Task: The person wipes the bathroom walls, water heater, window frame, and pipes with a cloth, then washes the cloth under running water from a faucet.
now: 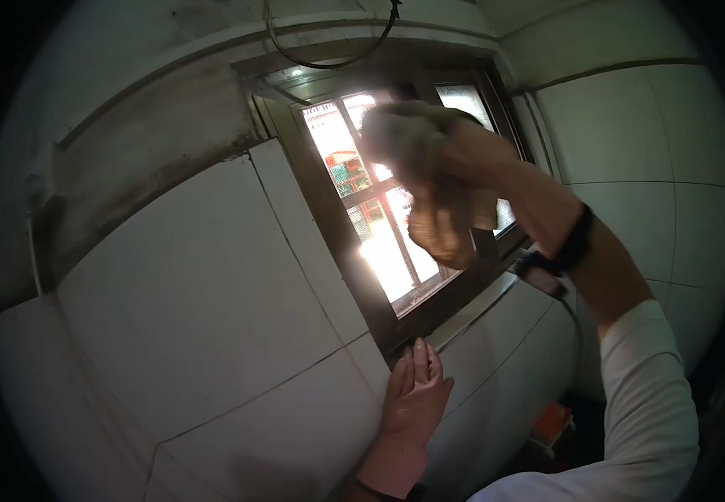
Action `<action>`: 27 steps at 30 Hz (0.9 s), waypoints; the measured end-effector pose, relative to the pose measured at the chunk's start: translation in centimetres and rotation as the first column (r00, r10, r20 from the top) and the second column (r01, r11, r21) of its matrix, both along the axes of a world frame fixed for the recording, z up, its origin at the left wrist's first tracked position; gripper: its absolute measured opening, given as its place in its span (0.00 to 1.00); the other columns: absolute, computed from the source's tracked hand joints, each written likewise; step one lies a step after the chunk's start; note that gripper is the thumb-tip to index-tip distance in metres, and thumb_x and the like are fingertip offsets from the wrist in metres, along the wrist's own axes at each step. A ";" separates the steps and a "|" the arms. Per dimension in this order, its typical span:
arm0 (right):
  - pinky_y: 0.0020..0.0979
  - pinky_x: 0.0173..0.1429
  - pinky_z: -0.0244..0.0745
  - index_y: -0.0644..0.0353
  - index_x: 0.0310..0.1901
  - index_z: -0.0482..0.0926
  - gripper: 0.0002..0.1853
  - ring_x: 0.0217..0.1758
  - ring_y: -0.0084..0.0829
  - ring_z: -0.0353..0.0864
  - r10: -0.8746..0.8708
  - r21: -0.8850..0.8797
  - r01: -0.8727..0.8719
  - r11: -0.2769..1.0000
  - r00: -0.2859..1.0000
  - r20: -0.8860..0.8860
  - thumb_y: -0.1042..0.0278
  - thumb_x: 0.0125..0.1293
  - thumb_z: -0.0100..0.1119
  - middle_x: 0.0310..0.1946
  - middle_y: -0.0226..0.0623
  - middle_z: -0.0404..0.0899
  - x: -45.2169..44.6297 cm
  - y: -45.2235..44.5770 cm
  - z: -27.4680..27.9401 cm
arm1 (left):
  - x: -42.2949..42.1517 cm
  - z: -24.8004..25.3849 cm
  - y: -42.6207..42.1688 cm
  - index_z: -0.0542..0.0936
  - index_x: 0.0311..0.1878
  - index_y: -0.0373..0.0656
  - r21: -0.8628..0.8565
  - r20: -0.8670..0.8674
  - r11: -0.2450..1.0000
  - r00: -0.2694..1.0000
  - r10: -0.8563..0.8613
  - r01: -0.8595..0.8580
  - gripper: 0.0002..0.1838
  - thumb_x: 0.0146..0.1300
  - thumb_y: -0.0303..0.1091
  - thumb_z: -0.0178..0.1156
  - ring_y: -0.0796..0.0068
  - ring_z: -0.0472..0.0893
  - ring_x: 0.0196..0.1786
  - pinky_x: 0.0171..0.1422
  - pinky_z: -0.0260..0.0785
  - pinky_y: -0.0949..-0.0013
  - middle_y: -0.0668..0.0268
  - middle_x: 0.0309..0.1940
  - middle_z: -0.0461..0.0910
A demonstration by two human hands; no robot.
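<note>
A dark-framed window [362, 305] with bars across its bright pane is set in the tiled wall. My right hand [450, 197] is raised in front of the glass and smeared by motion. Bunched in it is a grey-green cloth [400, 138], its edges blurred; I cannot tell whether it touches the pane. At the window's lower left corner, my left hand [417, 389] rests with its fingers stretched out on the sill [471, 314]. Nothing shows in that hand.
White wall tiles [187, 284] surround the window. A cable loop [333, 65] hangs above it. Below my right wrist is a small dark device [542, 276] with a cord. An orange object [550, 424] lies low in the dark near my right sleeve.
</note>
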State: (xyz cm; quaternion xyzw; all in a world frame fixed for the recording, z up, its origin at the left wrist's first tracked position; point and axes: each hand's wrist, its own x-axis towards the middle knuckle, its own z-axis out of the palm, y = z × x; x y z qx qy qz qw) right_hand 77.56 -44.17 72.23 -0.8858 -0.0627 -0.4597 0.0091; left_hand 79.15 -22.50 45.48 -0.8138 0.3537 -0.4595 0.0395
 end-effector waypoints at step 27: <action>0.28 0.49 0.77 0.57 0.50 0.77 0.22 0.45 0.26 0.80 0.248 0.303 -0.061 0.951 0.739 -0.627 0.55 0.58 0.65 0.42 0.36 0.80 -2.0 8.1 -15.8 | 0.6 -4.6 8.2 0.67 0.63 0.38 -0.368 0.243 0.848 0.920 -0.306 0.380 0.33 0.60 0.48 0.63 0.42 0.70 0.63 0.63 0.68 0.51 0.44 0.64 0.66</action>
